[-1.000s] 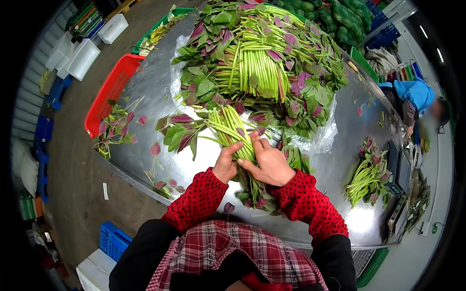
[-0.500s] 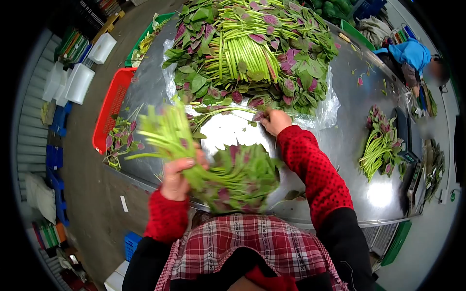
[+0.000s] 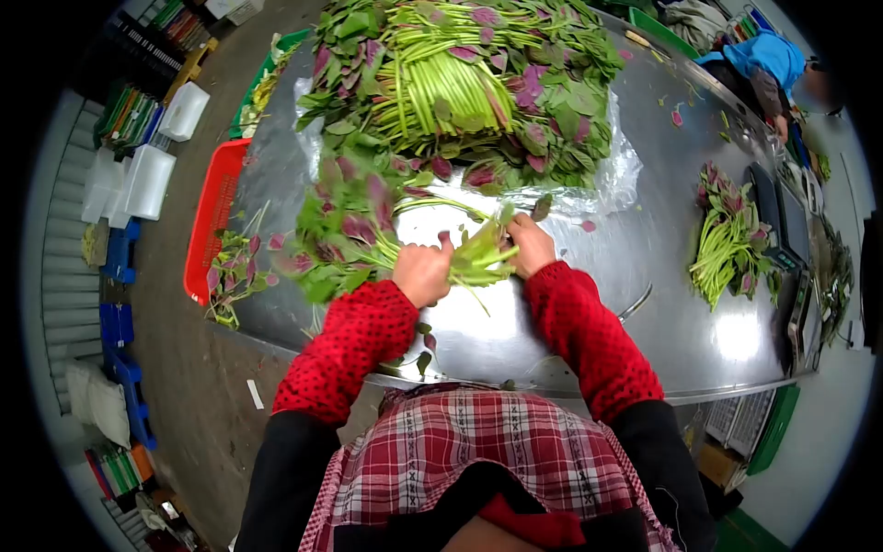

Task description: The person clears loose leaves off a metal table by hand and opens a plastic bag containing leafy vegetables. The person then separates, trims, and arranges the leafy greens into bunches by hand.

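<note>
The left hand [image 3: 423, 274] is holding its fingers wrapped around the leafy bunch [image 3: 368, 241], which is staying over the metal table [image 3: 667, 216], just on the near side of the large pile of greens [image 3: 451, 97]; its leaves are pointing left and its stem ends right. The right hand [image 3: 532, 245] is showing bent fingers at the stem ends, but because of blur I cannot tell if it is pinching any. In my judgement, the left hand should be gripping firmly without crushing the stems, while the right should be handling the ends gently.
</note>
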`<state>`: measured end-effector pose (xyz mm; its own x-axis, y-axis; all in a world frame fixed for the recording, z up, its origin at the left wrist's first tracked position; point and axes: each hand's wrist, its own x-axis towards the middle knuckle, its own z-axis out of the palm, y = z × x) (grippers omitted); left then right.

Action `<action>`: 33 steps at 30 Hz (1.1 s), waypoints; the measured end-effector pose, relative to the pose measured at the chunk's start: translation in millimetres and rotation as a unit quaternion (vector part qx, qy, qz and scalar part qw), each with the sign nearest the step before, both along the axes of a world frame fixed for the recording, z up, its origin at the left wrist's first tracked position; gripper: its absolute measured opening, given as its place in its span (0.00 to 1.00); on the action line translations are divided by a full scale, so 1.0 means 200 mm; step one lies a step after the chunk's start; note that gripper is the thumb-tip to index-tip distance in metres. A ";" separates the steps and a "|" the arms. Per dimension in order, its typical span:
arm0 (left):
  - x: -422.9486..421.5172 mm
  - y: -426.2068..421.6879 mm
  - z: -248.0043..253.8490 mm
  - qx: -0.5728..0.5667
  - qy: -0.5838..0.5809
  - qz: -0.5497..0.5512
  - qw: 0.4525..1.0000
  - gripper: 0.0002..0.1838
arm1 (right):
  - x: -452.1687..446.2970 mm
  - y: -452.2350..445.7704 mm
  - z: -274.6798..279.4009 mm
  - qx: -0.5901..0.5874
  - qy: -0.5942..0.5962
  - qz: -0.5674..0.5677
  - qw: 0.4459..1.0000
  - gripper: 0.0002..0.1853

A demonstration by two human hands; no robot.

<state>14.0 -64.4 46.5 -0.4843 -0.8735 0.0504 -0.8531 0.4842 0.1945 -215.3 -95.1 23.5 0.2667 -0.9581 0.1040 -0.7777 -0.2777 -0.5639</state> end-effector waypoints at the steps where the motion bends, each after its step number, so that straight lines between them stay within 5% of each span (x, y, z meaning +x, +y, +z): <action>1: -0.05 0.01 -0.03 -0.021 -0.011 -0.024 0.999 0.21 | -0.05 0.07 0.03 -0.008 -0.011 -0.024 1.000 0.12; 4: -0.11 -0.04 0.02 0.001 -0.006 -0.025 1.000 0.21 | -0.28 0.30 0.12 0.010 -0.064 -0.105 0.992 0.16; 8: -0.13 -0.19 0.03 -0.008 -0.023 -0.042 0.999 0.20 | -0.59 0.56 0.16 0.077 0.071 -0.352 0.930 0.18; 12: -0.16 -0.29 0.03 -0.031 -0.056 -0.069 0.996 0.24 | -0.73 0.73 0.11 0.126 0.243 -0.403 0.873 0.25; 17: -0.14 -0.26 -0.09 0.052 -0.050 -0.065 0.995 0.28 | -0.90 0.81 -0.04 0.135 0.077 -0.512 0.845 0.24; 19: -0.13 -0.24 -0.06 -0.037 -0.026 -0.082 0.996 0.30 | -0.92 0.81 -0.06 0.168 0.069 -0.505 0.844 0.22; 24: -0.14 -0.34 0.05 0.007 -0.076 -0.130 0.989 0.28 | -0.75 0.77 -0.06 0.096 -0.238 -0.396 0.881 0.06; 27: -0.12 -0.33 -0.01 0.018 -0.044 -0.157 0.986 0.27 | -0.53 0.71 0.00 0.135 -0.328 -0.308 0.883 0.11; 29: -0.11 -0.26 -0.01 0.093 0.009 -0.120 0.988 0.25 | -0.37 0.68 0.07 0.208 -0.469 -0.329 0.793 0.12; 30: -0.11 -0.23 0.00 0.078 -0.004 -0.104 0.991 0.34 | -0.31 0.67 0.10 0.224 -0.476 -0.321 0.788 0.12; 33: -0.11 -0.18 0.01 0.079 0.008 -0.079 0.994 0.35 | -0.19 0.67 0.14 0.265 -0.414 -0.313 0.812 0.13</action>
<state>-8.7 -100.5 48.9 -0.6159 -0.7845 -0.0724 -0.7654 0.5740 0.2909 -253.3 39.8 52.3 -0.2418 -0.8476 -0.4723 0.0351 0.4788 -0.8772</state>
